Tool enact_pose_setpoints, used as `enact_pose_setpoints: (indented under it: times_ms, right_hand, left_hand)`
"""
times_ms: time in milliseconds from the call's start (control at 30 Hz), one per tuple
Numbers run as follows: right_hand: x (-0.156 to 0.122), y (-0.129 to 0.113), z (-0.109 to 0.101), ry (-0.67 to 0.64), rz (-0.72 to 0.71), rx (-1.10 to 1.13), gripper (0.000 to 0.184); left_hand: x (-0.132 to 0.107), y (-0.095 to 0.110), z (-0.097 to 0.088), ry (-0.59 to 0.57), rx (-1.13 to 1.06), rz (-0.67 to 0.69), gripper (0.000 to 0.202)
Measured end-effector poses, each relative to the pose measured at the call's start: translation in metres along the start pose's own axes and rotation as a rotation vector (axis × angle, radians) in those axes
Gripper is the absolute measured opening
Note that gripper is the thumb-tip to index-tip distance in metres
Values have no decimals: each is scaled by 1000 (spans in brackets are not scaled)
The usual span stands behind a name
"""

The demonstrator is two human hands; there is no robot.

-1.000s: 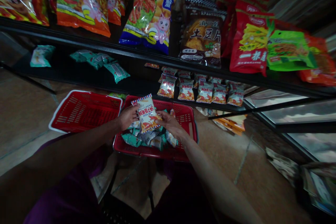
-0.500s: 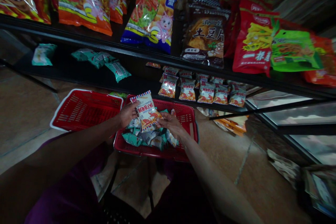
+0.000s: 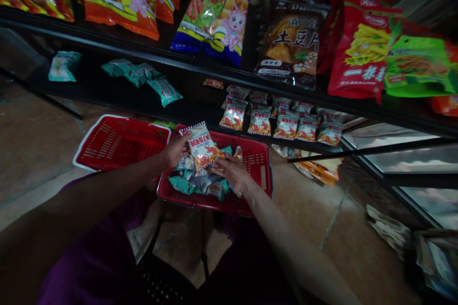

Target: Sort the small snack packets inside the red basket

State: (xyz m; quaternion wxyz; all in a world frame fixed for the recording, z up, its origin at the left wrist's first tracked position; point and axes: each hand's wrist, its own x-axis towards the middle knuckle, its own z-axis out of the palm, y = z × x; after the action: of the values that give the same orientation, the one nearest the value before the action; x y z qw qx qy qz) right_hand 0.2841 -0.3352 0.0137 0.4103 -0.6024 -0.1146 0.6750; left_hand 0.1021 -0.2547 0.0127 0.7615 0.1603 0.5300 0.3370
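- Hands: my left hand and right hand both pinch 1 snack packet, held above the red basket.
- Step, I judge: sorting packets; next needs a clean lift toward the lower shelf.

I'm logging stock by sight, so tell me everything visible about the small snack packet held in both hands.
The snack packet is a small glossy pouch, mostly white, with a red-and-blue striped border, red lettering and an orange picture below it. It looks sealed and puffed. It is tilted, printed face up, above the red basket of similar packets. The left hand grips its left edge and the right hand pinches its lower right corner.
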Motion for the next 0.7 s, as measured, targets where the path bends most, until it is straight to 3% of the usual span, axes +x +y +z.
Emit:
enact_pose_setpoints:
  times_ms: [200, 500, 700]
  right_hand:
    - [-10, 6, 15, -60, 163, 4, 15]
    - [-12, 11, 16, -78, 91, -14, 16]
    - [-17, 5, 17, -129, 76, 18, 22]
  left_hand:
    - [0, -1, 2, 12, 31, 8, 14]
    - [-1, -5, 1, 82, 57, -45, 17]
    - [-3, -6, 1, 24, 60, -75, 20]
